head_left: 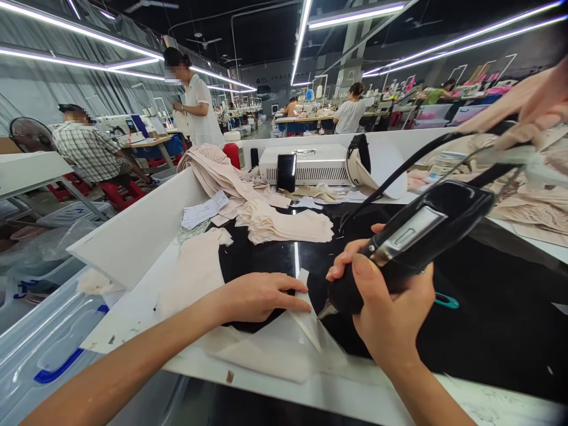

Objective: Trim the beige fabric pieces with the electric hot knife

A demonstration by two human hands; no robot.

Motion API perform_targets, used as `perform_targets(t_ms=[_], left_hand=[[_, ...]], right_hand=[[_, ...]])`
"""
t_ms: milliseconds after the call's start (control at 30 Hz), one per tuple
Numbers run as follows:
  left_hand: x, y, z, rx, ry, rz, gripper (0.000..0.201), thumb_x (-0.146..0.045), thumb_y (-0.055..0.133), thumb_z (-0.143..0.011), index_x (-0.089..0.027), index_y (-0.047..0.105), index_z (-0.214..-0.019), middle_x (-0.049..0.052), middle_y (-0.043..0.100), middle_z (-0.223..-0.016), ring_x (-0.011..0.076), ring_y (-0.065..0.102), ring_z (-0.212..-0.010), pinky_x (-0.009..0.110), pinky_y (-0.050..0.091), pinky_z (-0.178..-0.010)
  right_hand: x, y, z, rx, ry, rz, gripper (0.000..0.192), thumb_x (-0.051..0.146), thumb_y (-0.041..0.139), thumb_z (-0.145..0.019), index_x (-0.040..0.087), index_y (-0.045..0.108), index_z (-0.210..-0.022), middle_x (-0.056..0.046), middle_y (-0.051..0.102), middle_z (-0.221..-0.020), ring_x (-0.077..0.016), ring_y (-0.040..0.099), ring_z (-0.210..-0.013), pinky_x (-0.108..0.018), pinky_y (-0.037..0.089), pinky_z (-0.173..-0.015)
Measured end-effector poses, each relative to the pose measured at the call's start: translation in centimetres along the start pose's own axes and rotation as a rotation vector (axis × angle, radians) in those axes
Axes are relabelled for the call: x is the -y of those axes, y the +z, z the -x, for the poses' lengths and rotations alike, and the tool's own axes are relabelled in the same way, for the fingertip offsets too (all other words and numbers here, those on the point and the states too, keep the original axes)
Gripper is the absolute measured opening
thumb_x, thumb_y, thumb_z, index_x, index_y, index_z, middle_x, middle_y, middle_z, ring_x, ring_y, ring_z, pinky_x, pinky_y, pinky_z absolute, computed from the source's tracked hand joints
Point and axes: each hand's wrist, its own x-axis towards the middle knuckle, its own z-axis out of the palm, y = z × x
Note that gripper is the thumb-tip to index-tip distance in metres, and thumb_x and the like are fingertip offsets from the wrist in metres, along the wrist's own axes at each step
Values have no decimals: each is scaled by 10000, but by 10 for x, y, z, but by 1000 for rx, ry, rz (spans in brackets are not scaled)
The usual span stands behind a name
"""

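Observation:
My right hand (pixel 390 313) is wrapped around a black corded handheld tool (pixel 417 231) with a metal plate on its side. Its pointed metal tip (pixel 327 310) rests at or just above the black work surface, close to a narrow pale strip (pixel 303 277). My left hand (pixel 257 296) lies with fingers stretched out and slightly apart, fingertips pressing on that strip. Thin pale fabric (pixel 266 355) spreads beneath my left hand, over the table's front edge. Where the strip ends under the fabric I cannot make out.
A stack of beige fabric pieces (pixel 288 222) lies behind my left hand, with a paper label (pixel 205 210) beside it. Further back stand a phone (pixel 286 172) and a white vented box (pixel 319 163). A teal tool (pixel 446 300) lies right. Black cables (pixel 399 168) hang across the right side.

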Motion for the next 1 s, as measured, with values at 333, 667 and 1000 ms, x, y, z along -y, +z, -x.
perform_targets(t_ms=[333, 667, 1000], left_hand=[[-8, -6, -7, 105, 13, -64, 694, 60, 629, -1023, -332, 827, -1561, 112, 691, -1754, 293, 729, -1568, 398, 601, -1303], [-13, -3, -8, 77, 24, -74, 635, 60, 595, -1075, -258, 841, -1567, 185, 687, -1735, 333, 727, -1568, 432, 613, -1302], [-15, 0, -12, 120, -21, -63, 653, 34, 601, -1091, -295, 813, -1613, 168, 643, -1782, 324, 698, -1592, 421, 587, -1324]], right_hand=[[3, -2, -2, -16, 15, 21, 565, 515, 1062, -918, 285, 705, -1290, 58, 788, -868, -174, 709, -626, -340, 652, -639], [-1, 6, -14, -118, -21, -20, 576, 473, 1082, -827, 277, 681, -1191, 75, 763, -794, -177, 691, -583, -334, 626, -596], [-7, 7, -13, -70, -31, 49, 529, 450, 1032, -916, 251, 678, -1254, 69, 766, -831, -161, 713, -617, -326, 665, -621]])
